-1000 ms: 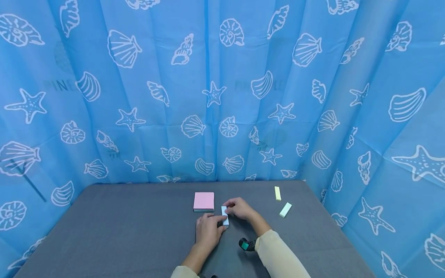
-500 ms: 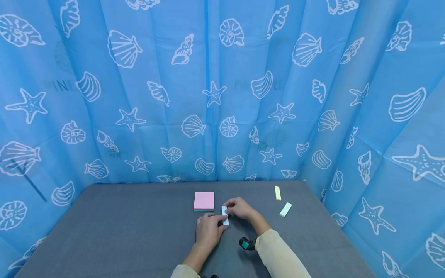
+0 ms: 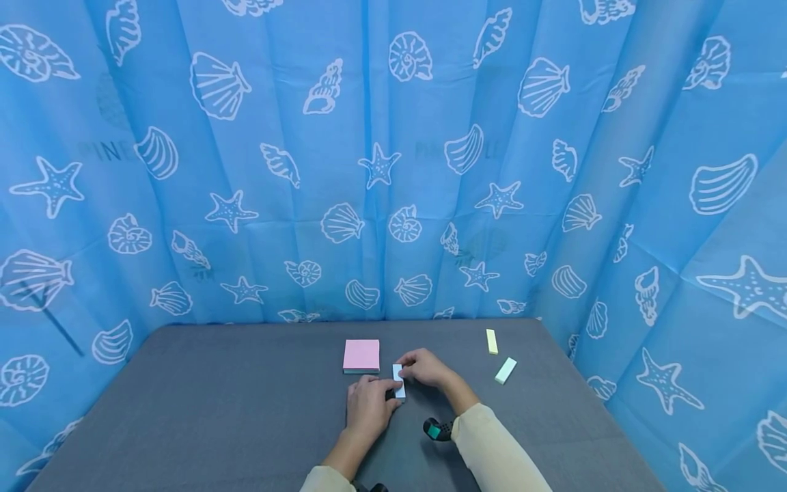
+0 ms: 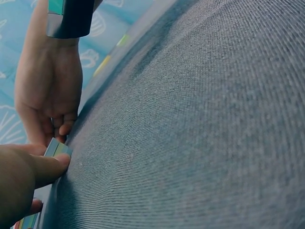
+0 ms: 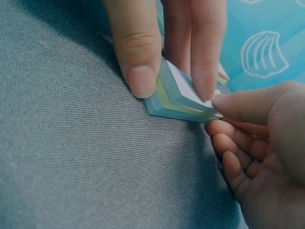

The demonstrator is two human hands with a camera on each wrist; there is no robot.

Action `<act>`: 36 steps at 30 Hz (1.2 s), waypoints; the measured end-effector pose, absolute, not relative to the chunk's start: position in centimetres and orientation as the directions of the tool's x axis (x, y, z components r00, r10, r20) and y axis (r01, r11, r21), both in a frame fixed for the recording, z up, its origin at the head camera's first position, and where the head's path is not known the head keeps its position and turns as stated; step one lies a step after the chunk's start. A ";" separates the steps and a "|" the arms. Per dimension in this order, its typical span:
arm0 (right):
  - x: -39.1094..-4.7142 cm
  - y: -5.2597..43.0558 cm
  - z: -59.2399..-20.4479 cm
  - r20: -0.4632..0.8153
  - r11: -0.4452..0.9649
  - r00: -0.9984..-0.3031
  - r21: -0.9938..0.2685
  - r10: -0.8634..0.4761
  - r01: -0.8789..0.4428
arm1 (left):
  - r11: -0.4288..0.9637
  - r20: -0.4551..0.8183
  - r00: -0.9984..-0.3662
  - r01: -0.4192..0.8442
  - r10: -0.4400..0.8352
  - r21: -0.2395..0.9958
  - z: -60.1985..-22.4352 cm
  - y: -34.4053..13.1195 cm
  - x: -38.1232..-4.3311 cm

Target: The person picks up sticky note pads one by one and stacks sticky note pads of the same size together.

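A narrow pad of sticky notes (image 3: 400, 393), white on top with blue and yellow-green layers beneath, lies on the grey cloth. My left hand (image 3: 369, 408) pinches its near end, the thumb against the end and a finger on top. At the far end my right hand (image 3: 425, 369) holds it between thumb and fingers. The layered edges of the pad (image 5: 164, 106) show in the right wrist view, where the layers sit slightly out of line. Just left of it stands a pink square pad of sticky notes (image 3: 361, 355).
A yellow narrow pad (image 3: 492, 342) and a pale green one (image 3: 505, 371) lie to the right on the grey table (image 3: 215, 410). A blue curtain with seashell prints (image 3: 381, 171) hangs behind the table and along its right side. A black wrist device (image 3: 438, 430) sits at the right sleeve.
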State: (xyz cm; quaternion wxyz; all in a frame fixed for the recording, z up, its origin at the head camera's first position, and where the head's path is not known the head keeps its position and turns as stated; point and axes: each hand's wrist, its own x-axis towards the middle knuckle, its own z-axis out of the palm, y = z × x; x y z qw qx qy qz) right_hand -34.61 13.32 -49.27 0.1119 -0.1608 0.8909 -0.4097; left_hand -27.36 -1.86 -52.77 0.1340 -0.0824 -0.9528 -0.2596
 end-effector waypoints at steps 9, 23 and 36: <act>-34.6 13.4 -49.4 -0.058 0.606 -0.921 -0.769 -0.384 -0.204 | 0.853 0.313 -0.944 0.243 0.099 0.462 -52.8 -2.0 -27.4; -34.7 13.4 -49.8 -0.036 0.589 -0.918 -0.777 -0.395 -0.223 | 0.852 0.279 -0.954 0.233 0.107 0.469 -52.5 -2.0 -27.6; -34.4 13.4 -49.5 -0.032 0.595 -0.918 -0.770 -0.396 -0.230 | 0.851 0.289 -0.953 0.229 0.096 0.472 -52.3 -1.9 -27.6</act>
